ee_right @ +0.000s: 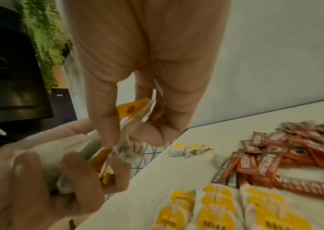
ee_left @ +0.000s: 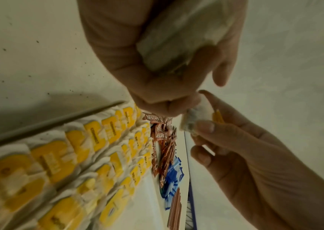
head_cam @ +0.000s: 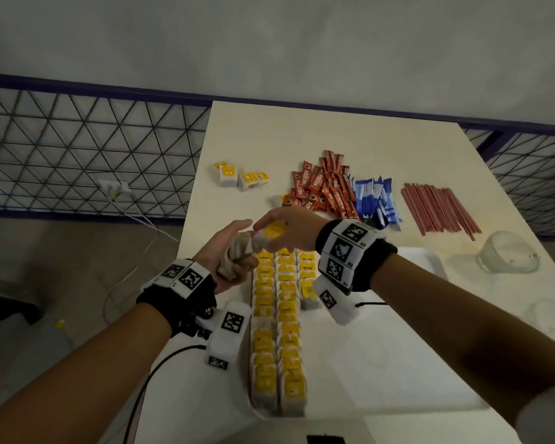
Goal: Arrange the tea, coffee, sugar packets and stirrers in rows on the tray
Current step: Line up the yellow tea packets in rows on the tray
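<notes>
My left hand (head_cam: 234, 256) hovers over the far left end of the white tray (head_cam: 398, 315) and grips a small stack of tea bags (ee_left: 180, 35). My right hand (head_cam: 269, 233) meets it there and pinches one tea bag with a yellow tag (ee_right: 132, 109) at the top of the stack. Rows of yellow-tagged tea bags (head_cam: 276, 315) fill the tray's left side. Beyond the tray lie a pile of red coffee packets (head_cam: 321, 190), blue sugar packets (head_cam: 375, 200) and a bundle of red-brown stirrers (head_cam: 439, 208).
A few loose tea bags (head_cam: 237, 176) sit at the table's far left. A glass bowl (head_cam: 507, 254) stands at the right edge, a second one fainter nearer me. A wire-mesh fence (head_cam: 93, 149) runs behind the table, with a cable on the floor.
</notes>
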Demonstrator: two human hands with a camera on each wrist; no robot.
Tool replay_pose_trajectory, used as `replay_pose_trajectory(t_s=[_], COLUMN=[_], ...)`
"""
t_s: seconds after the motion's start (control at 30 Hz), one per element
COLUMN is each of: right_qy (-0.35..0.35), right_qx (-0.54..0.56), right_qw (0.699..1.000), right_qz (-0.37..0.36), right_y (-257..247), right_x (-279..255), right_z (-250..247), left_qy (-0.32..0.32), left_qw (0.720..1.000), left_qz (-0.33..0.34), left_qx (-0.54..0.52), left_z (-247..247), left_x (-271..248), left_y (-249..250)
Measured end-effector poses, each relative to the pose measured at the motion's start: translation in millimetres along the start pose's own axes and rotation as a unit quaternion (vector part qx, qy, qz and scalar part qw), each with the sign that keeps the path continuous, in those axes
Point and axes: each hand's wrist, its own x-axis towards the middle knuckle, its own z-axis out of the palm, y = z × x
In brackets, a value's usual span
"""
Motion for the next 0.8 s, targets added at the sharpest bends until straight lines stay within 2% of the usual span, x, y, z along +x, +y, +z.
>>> replay_pose_trajectory(t_s=[0.13, 0.3, 0.5, 0.7, 0.8], right_qy=[0.017, 0.073, 0.132, 0.147, 0.132], right_qx=[0.050, 0.164, 0.247, 0.199, 0.160], right_qw=[0.998, 0.983, 0.958, 0.967, 0.976], right_qz=[0.014, 0.027, 0.055, 0.068, 0.068], right_y=[3, 12, 25, 36, 44], right_x=[-11, -22, -39, -58, -64], right_z=[7, 13, 11, 9, 11], left_qy=[-0.002, -0.002, 0.013, 0.034, 0.054], left_qw=[0.994, 0.988, 0.990, 0.993, 0.992], left_qz=[-0.007, -0.018, -0.030, 0.002, 0.005], left_qx=[0.113, 0.151, 0.139, 0.113, 0.113], left_z=[-2, 0, 7, 12, 12], left_x=[-2, -4, -6, -14, -16], left_y=[-4, -7, -13, -19, -24])
